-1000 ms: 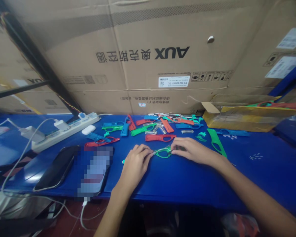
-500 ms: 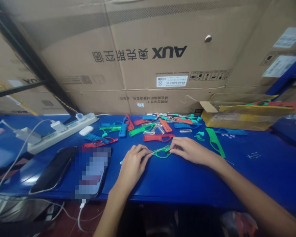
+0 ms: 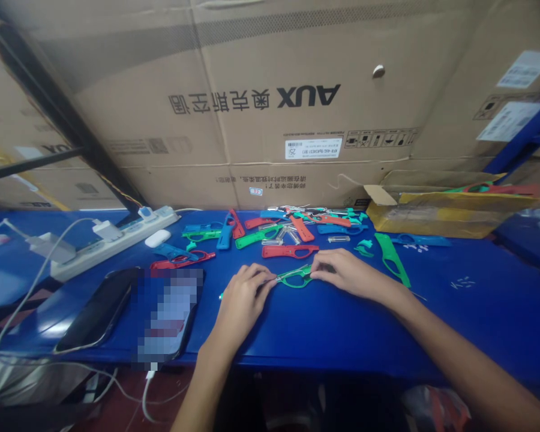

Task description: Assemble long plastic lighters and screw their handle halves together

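Note:
Between my two hands, low over the blue table, is a green plastic lighter shell (image 3: 292, 284) with a finger loop and a thin metal piece lying along it. At its left end the fingers of my left hand (image 3: 246, 297) close on it, hiding that part. My right hand (image 3: 342, 271) pinches the other end between thumb and fingers. Just behind lies a red lighter shell (image 3: 288, 251). Further back are an orange shell (image 3: 302, 228), a green shell (image 3: 256, 237) and several clear tubes (image 3: 290, 234). A small green tip shows left of my left hand.
A cardboard box (image 3: 436, 219) of coloured parts stands at the back right. A green shell (image 3: 391, 258) lies right of my right hand. Two phones, a dark one (image 3: 99, 309) and a lit one (image 3: 173, 312), and a power strip (image 3: 117, 243) occupy the left. Large cartons (image 3: 252, 54) form the back.
Hardly anything differs. My right fingers shift very slightly at the right end of the green lighter shell, while my left hand keeps its place.

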{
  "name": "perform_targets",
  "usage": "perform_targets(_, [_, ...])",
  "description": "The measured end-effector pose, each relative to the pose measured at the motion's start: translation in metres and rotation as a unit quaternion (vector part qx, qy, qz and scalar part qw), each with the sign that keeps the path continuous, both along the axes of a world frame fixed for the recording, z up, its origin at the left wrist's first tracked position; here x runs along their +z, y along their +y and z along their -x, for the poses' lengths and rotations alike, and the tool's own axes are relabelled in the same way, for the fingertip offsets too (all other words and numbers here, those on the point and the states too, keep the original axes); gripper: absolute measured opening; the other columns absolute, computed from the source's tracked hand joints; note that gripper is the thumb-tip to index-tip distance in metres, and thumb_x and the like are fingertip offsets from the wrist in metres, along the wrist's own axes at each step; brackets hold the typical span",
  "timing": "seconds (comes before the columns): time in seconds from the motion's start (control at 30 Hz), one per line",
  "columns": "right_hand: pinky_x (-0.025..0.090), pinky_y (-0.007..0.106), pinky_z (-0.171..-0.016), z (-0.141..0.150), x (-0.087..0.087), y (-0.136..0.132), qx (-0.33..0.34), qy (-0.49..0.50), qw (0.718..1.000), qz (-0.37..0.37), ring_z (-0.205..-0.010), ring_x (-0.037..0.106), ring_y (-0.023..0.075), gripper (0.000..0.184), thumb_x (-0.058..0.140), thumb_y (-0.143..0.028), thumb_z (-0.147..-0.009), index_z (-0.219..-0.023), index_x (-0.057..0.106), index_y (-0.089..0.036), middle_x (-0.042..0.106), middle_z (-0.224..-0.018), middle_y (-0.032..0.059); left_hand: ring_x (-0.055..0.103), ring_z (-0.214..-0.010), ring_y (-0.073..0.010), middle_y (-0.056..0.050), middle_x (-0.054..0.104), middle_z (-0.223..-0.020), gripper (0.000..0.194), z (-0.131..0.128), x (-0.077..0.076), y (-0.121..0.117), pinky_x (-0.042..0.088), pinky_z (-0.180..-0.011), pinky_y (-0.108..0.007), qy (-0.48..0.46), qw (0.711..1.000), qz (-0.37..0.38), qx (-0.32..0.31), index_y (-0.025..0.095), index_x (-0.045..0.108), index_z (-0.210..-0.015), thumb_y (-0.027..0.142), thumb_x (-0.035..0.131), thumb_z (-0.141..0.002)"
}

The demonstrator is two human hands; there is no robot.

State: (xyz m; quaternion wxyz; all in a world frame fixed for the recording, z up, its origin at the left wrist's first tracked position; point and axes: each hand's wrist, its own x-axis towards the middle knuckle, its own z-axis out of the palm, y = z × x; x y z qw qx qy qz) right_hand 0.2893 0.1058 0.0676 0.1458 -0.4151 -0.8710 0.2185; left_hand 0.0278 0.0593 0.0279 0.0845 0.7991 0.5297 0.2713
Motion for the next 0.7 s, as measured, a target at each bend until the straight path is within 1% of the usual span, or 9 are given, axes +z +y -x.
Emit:
perform_targets(0.13, [0.050, 0.033, -0.082, -0.002, 0.003, -0.003, 0.030, -0.036, 0.998, -0.050, -0.090, 0.066, 0.0199, 0.018, 0.055, -0.028, -0.100, -0.094, 0.071, -0.020, 0.073, -0.096, 0.0060, 0.061, -0.098, -0.0217, -0.002, 0.069, -0.109, 0.017, -0.001, 0.001, -0.001, 0.049, -0.085, -0.036, -0.002, 1.000, 0.010, 0.004, 0.026, 0.072, -0.099, 0.032, 0.056, -0.100])
perform_targets(0.23, [0.052, 0.032, -0.081, 0.000, 0.002, -0.006, 0.050, -0.092, 0.990, -0.091, -0.091, 0.069, 0.0202, 0.022, 0.051, -0.023, -0.101, -0.101, 0.072, -0.019, 0.073, -0.100, 0.0079, 0.061, -0.097, -0.0214, -0.001, 0.069, -0.109, 0.017, -0.001, 0.002, -0.001, 0.049, -0.087, -0.037, -0.003, 1.000, 0.018, 0.007, 0.026, 0.072, -0.099, 0.032, 0.056, -0.100])
perform_targets(0.33, [0.052, 0.031, -0.073, 0.005, -0.002, -0.012, 0.043, -0.203, 0.968, -0.144, -0.088, 0.070, 0.0217, 0.024, 0.050, -0.008, -0.095, -0.101, 0.072, -0.017, 0.074, -0.097, 0.0091, 0.061, -0.097, -0.0212, -0.001, 0.070, -0.109, 0.017, -0.001, 0.002, -0.002, 0.048, -0.090, -0.039, -0.006, 1.000, 0.019, 0.006, 0.026, 0.073, -0.099, 0.032, 0.056, -0.100])
perform_targets(0.4, [0.052, 0.030, -0.069, 0.008, -0.006, -0.017, 0.039, -0.255, 0.949, -0.179, -0.088, 0.071, 0.0231, 0.028, 0.051, -0.001, -0.089, -0.102, 0.071, -0.016, 0.074, -0.098, 0.0095, 0.061, -0.097, -0.0210, -0.001, 0.070, -0.109, 0.018, -0.001, 0.002, -0.002, 0.049, -0.090, -0.038, -0.006, 1.000, 0.016, 0.004, 0.026, 0.073, -0.098, 0.032, 0.056, -0.100])
perform_targets(0.47, [0.053, 0.031, -0.068, 0.009, -0.010, -0.023, 0.044, -0.270, 0.940, -0.206, -0.091, 0.071, 0.0248, 0.032, 0.051, 0.001, -0.087, -0.107, 0.070, -0.016, 0.074, -0.102, 0.0110, 0.061, -0.097, -0.0210, -0.002, 0.070, -0.108, 0.019, -0.001, 0.003, -0.002, 0.050, -0.088, -0.038, -0.008, 1.000, 0.013, 0.004, 0.026, 0.073, -0.099, 0.033, 0.055, -0.100])
perform_targets(0.6, [0.054, 0.032, -0.063, 0.007, -0.017, -0.031, 0.039, -0.271, 0.934, -0.231, -0.095, 0.071, 0.0271, 0.038, 0.048, 0.001, -0.085, -0.113, 0.068, -0.014, 0.074, -0.108, 0.0158, 0.062, -0.095, -0.0208, -0.002, 0.070, -0.107, 0.020, -0.002, 0.004, -0.002, 0.051, -0.086, -0.037, -0.002, 1.000, 0.011, 0.007, 0.026, 0.073, -0.098, 0.032, 0.055, -0.100])
perform_targets(0.7, [0.054, 0.030, -0.063, 0.006, -0.019, -0.032, 0.037, -0.278, 0.929, -0.240, -0.096, 0.071, 0.0256, 0.038, 0.047, -0.001, -0.086, -0.113, 0.068, -0.016, 0.075, -0.110, 0.0146, 0.062, -0.095, -0.0211, -0.002, 0.070, -0.107, 0.019, -0.001, 0.004, -0.003, 0.051, -0.084, -0.036, 0.002, 1.000, 0.011, 0.007, 0.027, 0.074, -0.098, 0.032, 0.055, -0.100])
